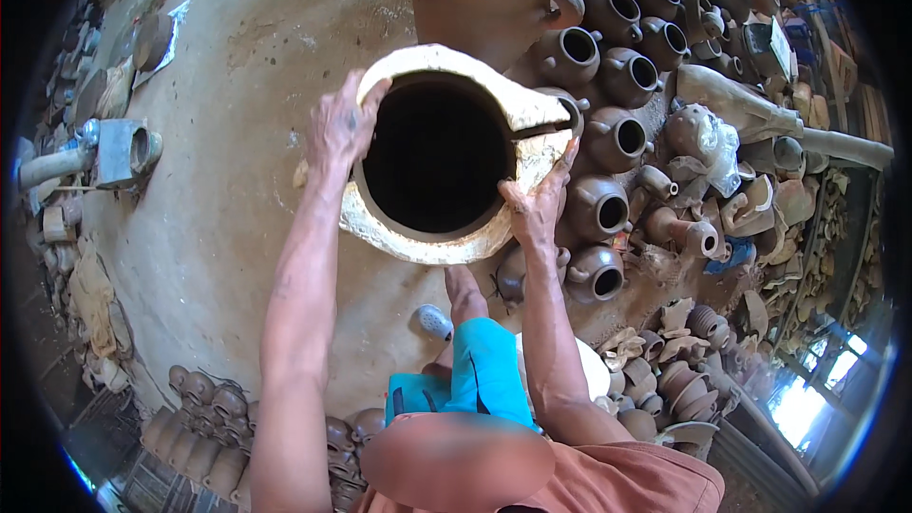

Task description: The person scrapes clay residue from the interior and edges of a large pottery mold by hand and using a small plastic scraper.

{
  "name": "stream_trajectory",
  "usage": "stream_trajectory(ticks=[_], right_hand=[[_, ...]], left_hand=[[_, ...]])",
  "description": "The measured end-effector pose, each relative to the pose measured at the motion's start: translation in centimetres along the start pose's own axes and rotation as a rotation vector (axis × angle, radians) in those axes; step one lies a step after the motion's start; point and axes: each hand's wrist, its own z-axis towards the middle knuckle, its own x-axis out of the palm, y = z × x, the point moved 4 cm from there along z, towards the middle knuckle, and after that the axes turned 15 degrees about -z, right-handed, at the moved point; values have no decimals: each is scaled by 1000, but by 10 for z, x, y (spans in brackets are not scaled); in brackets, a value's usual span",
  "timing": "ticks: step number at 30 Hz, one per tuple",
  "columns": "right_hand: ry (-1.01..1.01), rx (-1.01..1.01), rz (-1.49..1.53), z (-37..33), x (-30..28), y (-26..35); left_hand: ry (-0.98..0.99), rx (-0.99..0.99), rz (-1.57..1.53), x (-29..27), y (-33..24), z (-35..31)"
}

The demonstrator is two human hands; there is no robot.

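Note:
Between my hands is a thick, whitish plaster mould (427, 59), ring-shaped with a pointed lobe on its right. A dark slit splits that lobe, and the wide round middle (437, 152) is too dark to see into. My left hand (342, 123) is closed over the mould's upper left rim, its thumb on the inner edge. At the lower right, my right hand (539, 204) grips the piece below the slit, fingers along its outer side and thumb by the opening. Just beyond the mould stands a large brown clay pot (456, 5) with a pale rim.
Several brown clay jugs (627, 138) crowd the floor on the right, close to my right hand. More pots (689, 389) are heaped at the lower right, others (204, 456) lined up at the lower left. A grey clog (432, 321) is below the mould. Concrete floor (228, 228) stretches left.

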Motion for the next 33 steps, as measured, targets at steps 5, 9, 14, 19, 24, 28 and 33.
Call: stream_trajectory(ticks=[5, 9, 14, 19, 24, 28, 33], right_hand=[[52, 10, 211, -4, 7, 4], [93, 99, 263, -5, 4, 6], [106, 93, 333, -6, 0, 13], [118, 98, 194, -7, 4, 7], [111, 108, 285, -4, 2, 9], [113, 115, 215, -7, 2, 7], [87, 127, 188, -2, -3, 8]], left_hand=[[-72, 2, 29, -6, 5, -22], [-69, 53, 68, -2, 6, -15], [-45, 80, 38, -3, 3, -11], [-42, 49, 90, -6, 3, 1], [-28, 38, 51, -8, 3, 18], [-22, 10, 63, -7, 11, 2], [-50, 41, 40, 1, 7, -16]])
